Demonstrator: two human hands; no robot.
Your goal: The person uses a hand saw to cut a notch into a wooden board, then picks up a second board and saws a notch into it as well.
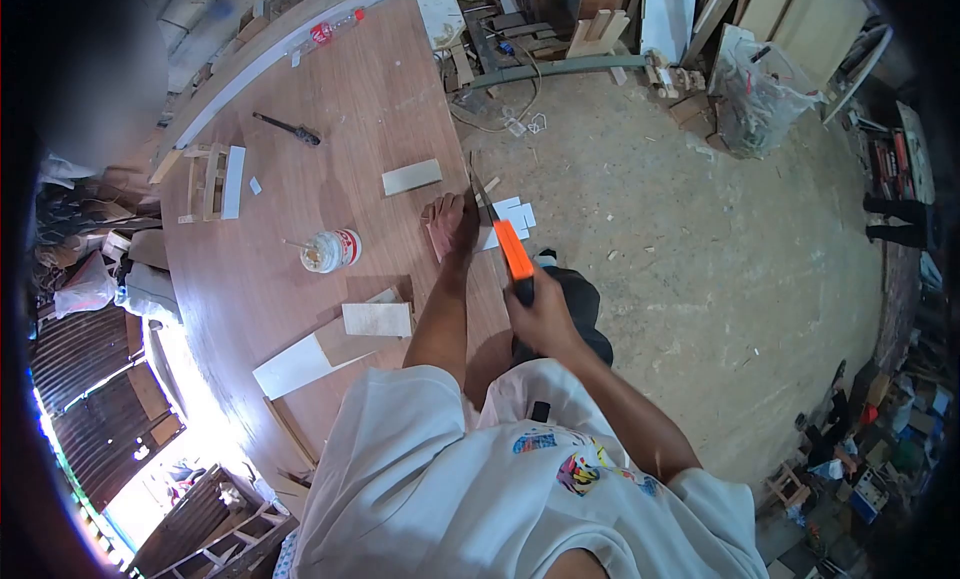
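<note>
My right hand [541,312] is wrapped round the orange and black handle of a hand saw [514,249], whose blade points away from me at the table's right edge. My left hand [452,222] presses on the wooden table [380,109] by that edge, just left of the blade; what lies under its fingers is mostly hidden. White pieces [515,215] show past the edge beside the saw. A pale wood block [411,177] lies just beyond my left hand.
On the table are a white container [331,250], a dark tool [287,129], a bottle [337,26], a small wooden frame [213,183] and boards [377,319]. A plastic bag [762,99] stands on the floor at upper right. A person's legs [896,220] show at far right.
</note>
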